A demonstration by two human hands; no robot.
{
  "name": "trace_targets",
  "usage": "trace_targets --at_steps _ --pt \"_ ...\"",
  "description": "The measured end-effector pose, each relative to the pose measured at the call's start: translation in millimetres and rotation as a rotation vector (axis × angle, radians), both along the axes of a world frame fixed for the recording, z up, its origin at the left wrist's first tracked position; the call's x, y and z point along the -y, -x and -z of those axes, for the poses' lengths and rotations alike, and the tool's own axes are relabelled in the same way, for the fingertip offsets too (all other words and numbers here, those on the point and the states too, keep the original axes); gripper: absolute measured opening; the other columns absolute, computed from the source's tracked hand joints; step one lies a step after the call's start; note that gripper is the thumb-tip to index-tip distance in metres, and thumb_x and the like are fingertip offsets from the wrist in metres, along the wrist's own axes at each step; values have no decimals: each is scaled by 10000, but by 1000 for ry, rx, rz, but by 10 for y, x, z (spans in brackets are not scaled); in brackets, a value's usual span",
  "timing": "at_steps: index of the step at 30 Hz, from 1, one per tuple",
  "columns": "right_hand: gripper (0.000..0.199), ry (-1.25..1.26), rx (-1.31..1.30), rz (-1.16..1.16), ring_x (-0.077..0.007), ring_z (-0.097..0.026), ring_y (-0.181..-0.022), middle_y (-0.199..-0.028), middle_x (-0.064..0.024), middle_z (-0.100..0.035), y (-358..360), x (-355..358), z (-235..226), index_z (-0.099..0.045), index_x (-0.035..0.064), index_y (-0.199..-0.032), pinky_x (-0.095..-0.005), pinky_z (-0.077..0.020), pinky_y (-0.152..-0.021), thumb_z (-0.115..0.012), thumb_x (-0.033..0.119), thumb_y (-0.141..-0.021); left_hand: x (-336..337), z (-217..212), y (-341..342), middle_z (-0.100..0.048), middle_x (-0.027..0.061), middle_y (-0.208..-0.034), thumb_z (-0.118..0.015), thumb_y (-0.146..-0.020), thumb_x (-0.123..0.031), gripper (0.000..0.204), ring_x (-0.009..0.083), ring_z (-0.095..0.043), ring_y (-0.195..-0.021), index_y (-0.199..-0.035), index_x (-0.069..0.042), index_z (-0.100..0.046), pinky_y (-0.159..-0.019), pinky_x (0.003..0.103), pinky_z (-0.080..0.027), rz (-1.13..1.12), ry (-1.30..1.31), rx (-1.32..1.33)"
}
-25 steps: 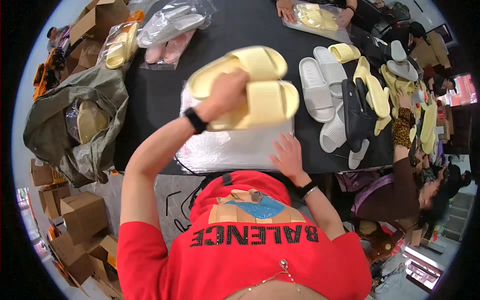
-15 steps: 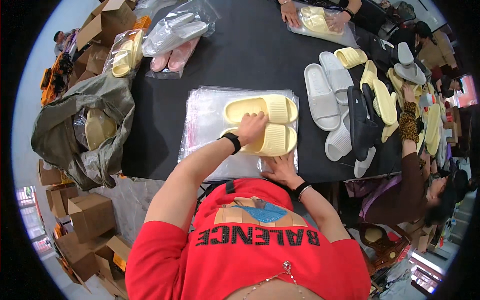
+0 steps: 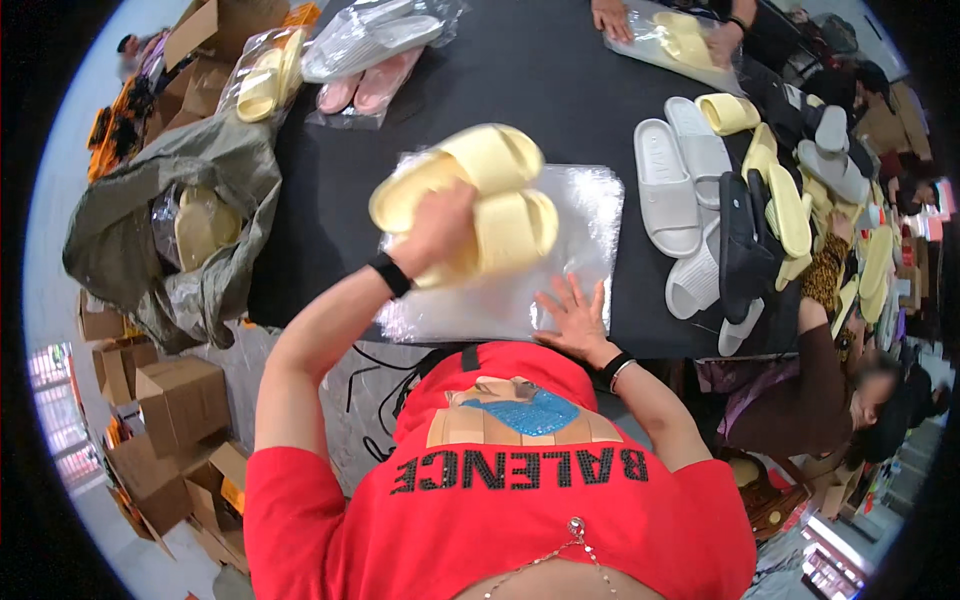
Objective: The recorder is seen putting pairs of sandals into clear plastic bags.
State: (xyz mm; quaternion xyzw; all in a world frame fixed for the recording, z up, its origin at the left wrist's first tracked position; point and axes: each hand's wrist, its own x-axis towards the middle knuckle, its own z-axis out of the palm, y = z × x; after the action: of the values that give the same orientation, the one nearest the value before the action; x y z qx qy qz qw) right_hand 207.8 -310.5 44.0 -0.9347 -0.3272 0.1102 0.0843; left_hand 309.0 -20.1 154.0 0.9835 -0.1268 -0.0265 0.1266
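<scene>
My left hand [image 3: 440, 228] is closed on a pair of pale yellow slide slippers [image 3: 498, 160], held side by side and tilted above a stack of clear plastic bags [image 3: 585, 225]. Motion blurs the fingers a little, and the hand covers the inner edges of both slippers. At the stack's near right part, my right hand [image 3: 575, 318] rests with its fingers spread, holding nothing. The bags lie on the black-covered table [image 3: 520, 75] and catch bright glare.
Loose grey slippers [image 3: 668, 190], a black slipper [image 3: 748, 245] and yellow ones are heaped at the right. Bagged grey slippers [image 3: 375, 48] lie far left, beside a grey-green sack [image 3: 150, 250]. Another person's hands [image 3: 725, 42] touch a bagged yellow pair. Cardboard boxes [image 3: 180, 400] stand on the floor.
The yellow slippers have been lifted off the bag stack and carried left in my left hand. My right hand has spread its fingers on the bags. The view has shifted slightly.
</scene>
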Motion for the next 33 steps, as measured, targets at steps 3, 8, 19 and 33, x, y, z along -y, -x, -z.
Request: trace_targets --at_steps 3,8,19,33 --pt "755 36 115 -27 -315 -127 -1346 -1395 -118 -320 -10 -51 20 -450 172 -1286 -694 6 -957 -434 687 -735 259 553 573 -544 138 -868 -545 -720 -97 213 307 -586 -758 -914 -36 -483 -658 419 -463 177 -13 -55" --pt "713 -8 54 -42 -316 -120 -1349 -1441 -108 -225 9 6 54 -432 197 -1305 -690 -4 -966 -490 632 -742 -156 737 760 -515 131 -873 -537 -728 -109 194 292 -556 -815 -900 -41 -480 -672 391 -460 69 38 16" --pt "529 -171 169 122 -287 -245 -1323 -1388 -83 -348 137 22 251 -468 247 -1259 -697 -84 -962 -508 488 -790 -831 1162 890 -514 233 -1095 -545 -732 -7 342 377 -488 -1050 -1070 38 -517 -905 411 -409 -63 104 78" --pt "590 -176 238 537 -291 -185 -1336 -1470 -94 -148 318 333 234 -266 217 -1389 -577 -101 -1033 -359 507 -884 -875 1236 409 -538 164 -788 -586 -669 -190 259 363 -483 -759 -852 -8 -569 -651 444 -392 155 225 219"
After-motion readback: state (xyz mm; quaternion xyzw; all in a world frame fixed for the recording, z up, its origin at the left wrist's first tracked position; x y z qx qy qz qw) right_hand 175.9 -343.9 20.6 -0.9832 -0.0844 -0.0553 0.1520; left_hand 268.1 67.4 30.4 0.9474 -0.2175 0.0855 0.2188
